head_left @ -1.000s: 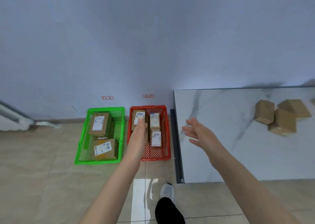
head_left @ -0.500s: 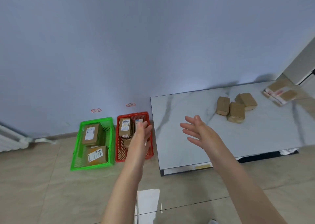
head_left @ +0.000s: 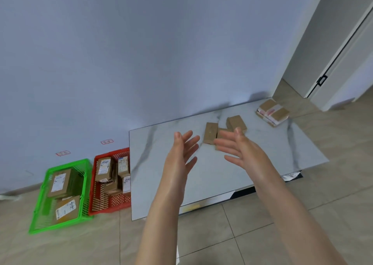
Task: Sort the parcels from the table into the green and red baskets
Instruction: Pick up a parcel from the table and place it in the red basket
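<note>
Both my hands hover empty over the white marble table (head_left: 282, 153), palms facing each other. My left hand (head_left: 182, 153) has its fingers spread. My right hand (head_left: 241, 148) is open too, its fingertips just in front of a cluster of three brown parcels (head_left: 211, 132) on the table. A larger taped parcel (head_left: 272, 112) lies at the table's far right corner. On the floor to the left stand the red basket (head_left: 113, 204), holding several labelled parcels, and the green basket (head_left: 40, 222), holding two.
The baskets sit against a blue-grey wall, each under a small red label (head_left: 107, 142). A white door frame (head_left: 343, 48) rises at the right. Beige tiled floor (head_left: 252, 234) runs along the table's near edge.
My left hand let go of a parcel in the red basket and swung right over the table. The view turned right, and my right hand moved closer to the brown parcels.
</note>
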